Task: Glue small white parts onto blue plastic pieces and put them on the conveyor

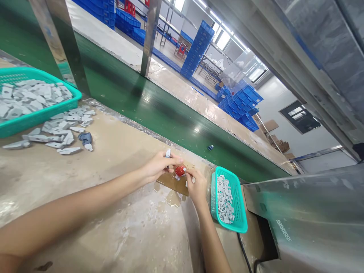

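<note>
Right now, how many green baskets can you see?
2. One green basket is at the picture's left edge, partly cut off; the other basket is right of the middle, full of small pieces.

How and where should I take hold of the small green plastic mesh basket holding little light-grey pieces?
Probably by the rim along both long sides, coming from above. The green mesh basket is oblong and open side up, with its rim uncovered; the loose light-grey pieces inside favour lifting it level.
</note>
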`<state>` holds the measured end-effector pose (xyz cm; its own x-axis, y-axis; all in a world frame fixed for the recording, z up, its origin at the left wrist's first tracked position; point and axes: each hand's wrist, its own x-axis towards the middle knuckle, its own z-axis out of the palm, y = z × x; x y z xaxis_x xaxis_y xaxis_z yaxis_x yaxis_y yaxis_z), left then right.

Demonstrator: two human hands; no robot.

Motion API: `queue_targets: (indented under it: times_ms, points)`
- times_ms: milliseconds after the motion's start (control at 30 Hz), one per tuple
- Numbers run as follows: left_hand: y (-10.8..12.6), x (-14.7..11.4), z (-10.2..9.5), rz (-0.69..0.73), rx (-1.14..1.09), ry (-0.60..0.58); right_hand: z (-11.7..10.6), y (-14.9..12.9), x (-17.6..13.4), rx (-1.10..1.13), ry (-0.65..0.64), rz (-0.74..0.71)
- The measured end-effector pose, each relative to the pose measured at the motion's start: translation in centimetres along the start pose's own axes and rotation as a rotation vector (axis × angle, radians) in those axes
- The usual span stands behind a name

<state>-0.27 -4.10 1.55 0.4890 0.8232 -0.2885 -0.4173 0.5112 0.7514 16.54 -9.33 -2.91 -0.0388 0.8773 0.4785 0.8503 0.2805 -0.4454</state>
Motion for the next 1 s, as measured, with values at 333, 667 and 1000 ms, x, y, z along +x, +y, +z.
queue_targets:
  times_ms: [333, 667, 1000]
  points:
    - [0.5, 1.0, -0.6, -0.089, -0.080, 0.048, 0.6, 0.5, -0.1, -0.011, 0.009, -0.035]
    - [0.8, 0.8, -0.8, -0.162, -0.052, 0.000, 1.0, 0.8, -0.2, -0.044, 0.040, -0.092]
    - [0.4, 1.2, -1.2, -0.108, -0.054, -0.055, 1.5, 0.3, -0.4, -0.090, 0.066, -0.116]
